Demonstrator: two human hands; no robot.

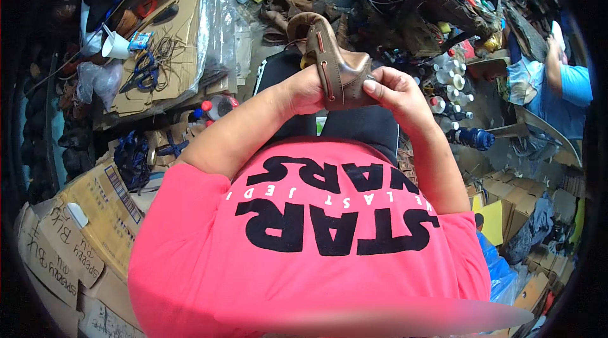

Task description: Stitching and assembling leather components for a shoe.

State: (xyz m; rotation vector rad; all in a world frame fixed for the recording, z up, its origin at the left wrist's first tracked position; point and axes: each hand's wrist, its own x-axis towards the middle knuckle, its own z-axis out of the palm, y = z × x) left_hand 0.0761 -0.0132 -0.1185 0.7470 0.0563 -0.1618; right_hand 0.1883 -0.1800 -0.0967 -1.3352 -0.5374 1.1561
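A brown leather shoe upper (pixel 342 81) is held up over my lap, with a reddish lace threaded along its side. My left hand (pixel 305 89) is closed round its left edge, the fingers mostly hidden behind the leather. On the other side my right hand (pixel 396 89) pinches the lower right corner between thumb and fingers. No sole shows on the upper from this side. Beyond it, more brown leather pieces (pixel 291 8) lie in a heap on the floor.
To the left, a cardboard stack (pixel 183 40) carries a white cup (pixel 116 45), blue-handled scissors (pixel 147 72) and loose strings. Several bottles (pixel 451 78) stand at the right, near another person's arm (pixel 556 62). Cardboard boxes (pixel 95 211) fill the lower left.
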